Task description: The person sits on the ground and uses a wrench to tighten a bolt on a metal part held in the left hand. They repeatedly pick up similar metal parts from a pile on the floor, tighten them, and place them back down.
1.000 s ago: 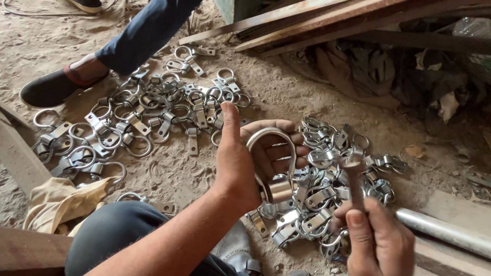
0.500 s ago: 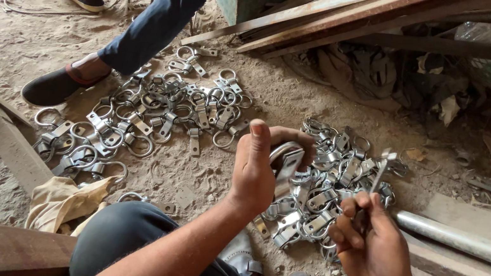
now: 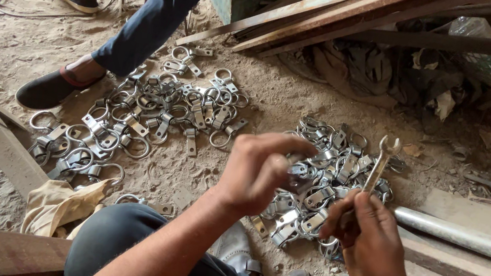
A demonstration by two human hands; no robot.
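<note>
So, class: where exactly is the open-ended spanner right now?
In the head view, the spanner stands upright in the right hand, right of centre, over the nearer clamp pile.

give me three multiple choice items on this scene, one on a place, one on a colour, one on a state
1. Where does the metal pipe lie?
A. right of the right hand
B. beside the dark shoe
C. on the cloth

2. What colour is the cloth?
A. red
B. pale yellow
C. blue

3. How is the spanner held?
A. lying on the sand
B. in the left hand
C. in the right hand, open end up

Answers: 1 A, it runs along the planks at right. 2 B, it looks pale yellow. 3 C, its jaw sticks up above the fingers.
</note>
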